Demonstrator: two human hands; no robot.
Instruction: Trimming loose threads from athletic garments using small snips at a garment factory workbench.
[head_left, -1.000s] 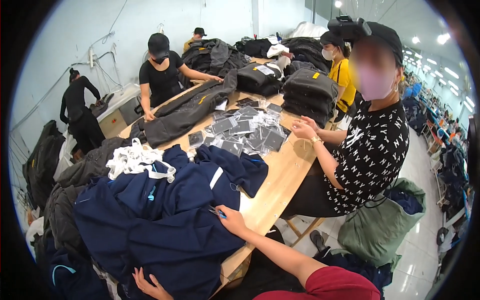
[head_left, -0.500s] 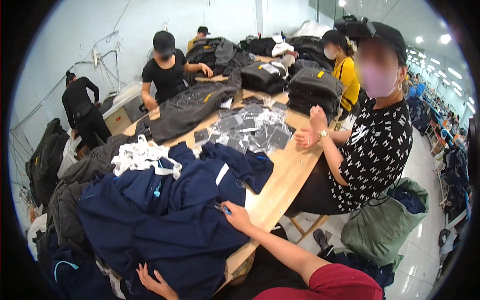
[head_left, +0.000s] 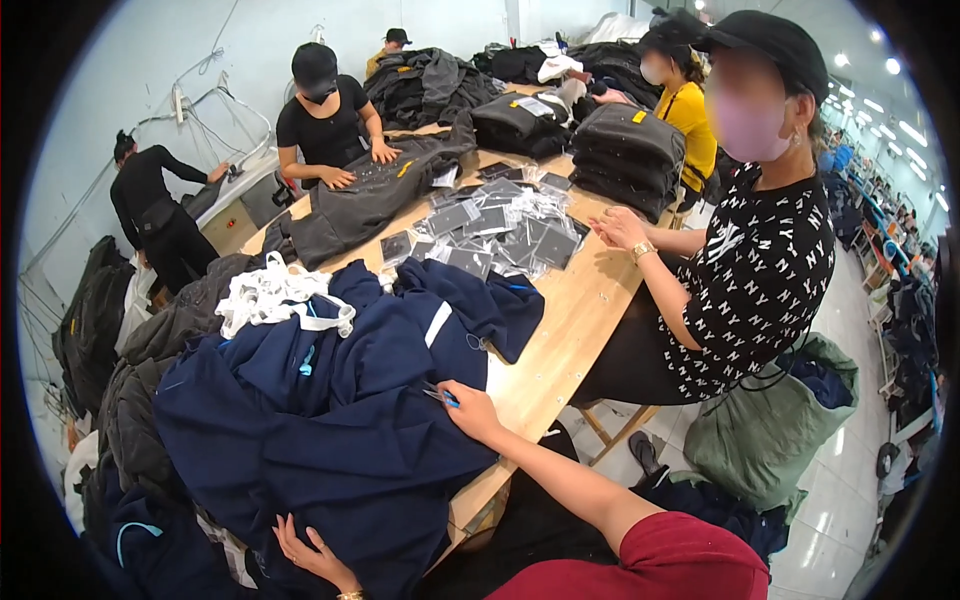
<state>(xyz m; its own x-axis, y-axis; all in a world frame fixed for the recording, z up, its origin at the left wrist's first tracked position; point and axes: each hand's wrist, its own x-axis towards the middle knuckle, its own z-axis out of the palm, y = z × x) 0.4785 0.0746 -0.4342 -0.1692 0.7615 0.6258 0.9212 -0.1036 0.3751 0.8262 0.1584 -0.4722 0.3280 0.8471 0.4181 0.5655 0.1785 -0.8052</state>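
Note:
A dark navy garment (head_left: 330, 450) lies spread in loose folds over the near end of the table. On its lower part rests my left hand (head_left: 312, 558), fingers apart and flat against the cloth. My right hand (head_left: 468, 412) is closed around small thread snips (head_left: 447, 396) with blue on the handle, their metal tips pointing left over the fabric. Beyond them the cloth carries a white strip (head_left: 437, 324) and a light blue tab (head_left: 306, 360). A tangle of white straps (head_left: 280, 300) sits on top at the back left.
Grey packets in clear plastic (head_left: 490, 228) are heaped mid-table. Folded dark garments (head_left: 628, 160) are stacked behind them. A co-worker in a patterned shirt (head_left: 750, 270) sits at the right; another in black (head_left: 330, 130) handles a grey garment. A green sack (head_left: 775, 440) stands on the floor.
The view has shifted slightly. The co-worker at the right has lowered and joined their hands; the one in black has laid both hands on the grey garment. My hands keep nearly the same places.

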